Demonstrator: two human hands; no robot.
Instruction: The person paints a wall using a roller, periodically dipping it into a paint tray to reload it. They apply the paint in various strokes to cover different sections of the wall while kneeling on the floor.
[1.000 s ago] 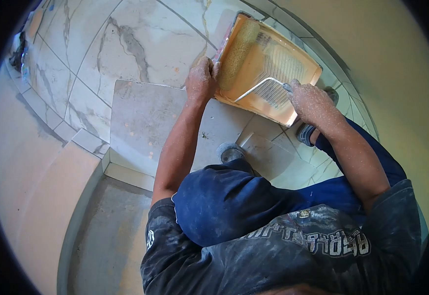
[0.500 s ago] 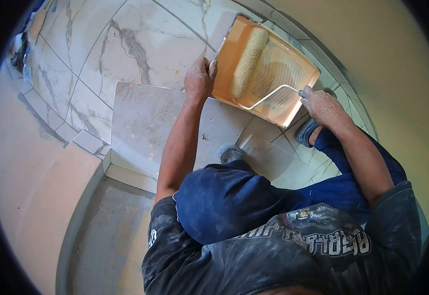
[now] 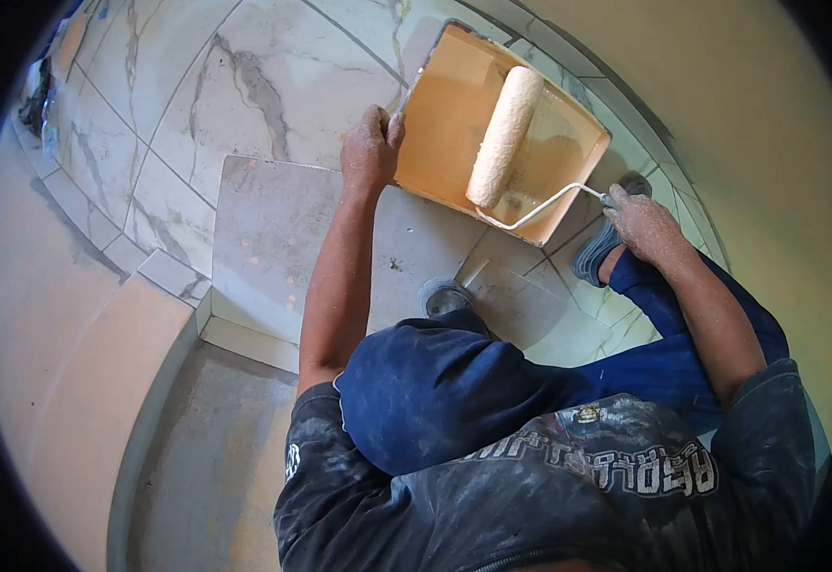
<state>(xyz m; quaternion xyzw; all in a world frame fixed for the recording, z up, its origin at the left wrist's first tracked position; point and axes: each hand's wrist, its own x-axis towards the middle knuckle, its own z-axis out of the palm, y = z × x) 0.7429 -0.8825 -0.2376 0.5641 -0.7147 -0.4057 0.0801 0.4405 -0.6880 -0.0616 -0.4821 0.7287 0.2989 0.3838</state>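
A paint tray point(image 3: 444, 91) with light orange paint lies tilted on the floor in front of me. My left hand point(image 3: 372, 151) is closed on the tray's left edge, thumb at the rim. In my right hand point(image 3: 642, 221) is the handle of a paint roller point(image 3: 505, 138), its fingers wrapped round the grip. The roller's paint-coated sleeve lies inside the tray, over its ribbed part, and the bent wire frame passes over the tray's near right edge.
Marbled floor tiles point(image 3: 292, 71) surround the tray. A grey sheet point(image 3: 277, 229) lies near my left arm. On the right a curved wall point(image 3: 769, 191) rises behind a tile skirting. A low step point(image 3: 175, 276) is at the left. My feet are just below the tray.
The roller has moved right and toward me within the tray, and its sleeve looks paler. The tray and my left hand have shifted slightly left. My right hand has moved a little right and toward me.
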